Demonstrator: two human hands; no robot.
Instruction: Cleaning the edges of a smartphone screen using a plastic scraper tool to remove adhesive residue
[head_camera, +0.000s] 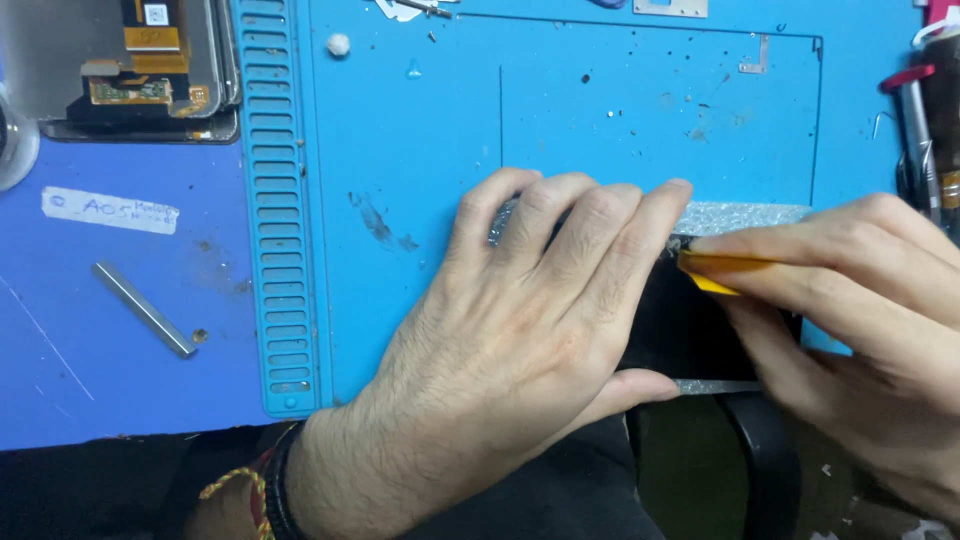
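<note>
- Meanwhile, at a repair bench, the left hand (530, 320) lay flat and spread over a dark rectangular panel (690, 330), fingers pressing its top and the thumb hooked along its near edge; the palm pinned rather than gripped it.
- The panel sat on the blue work mat (400, 150), its long axis running left to right, with a silvery glittering strip (745, 217) showing along its far edge and a thin bright line along the near one.
- The right hand (850, 290) came in from the right, fingers closed narrowly on a yellow-handled tool (725, 270); its tip met the panel's upper edge just beside the left forefinger, though the exact contact was hidden by fingers, so it was probably at the seam.
- The tool therefore lay to the right of the pinning hand, pointing leftward along the panel's long axis, and the right hand was the nearer one to the exposed strip.
- Open mat stretched behind and to the left; the panel's near edge lay close to the mat's front rim.
- Well apart at left lay a metal bar (145, 309) and a paper label (110, 210); a dismantled screen assembly (130, 70) rested at the upper left, and tool handles (920, 130) stood at the right edge.
</note>
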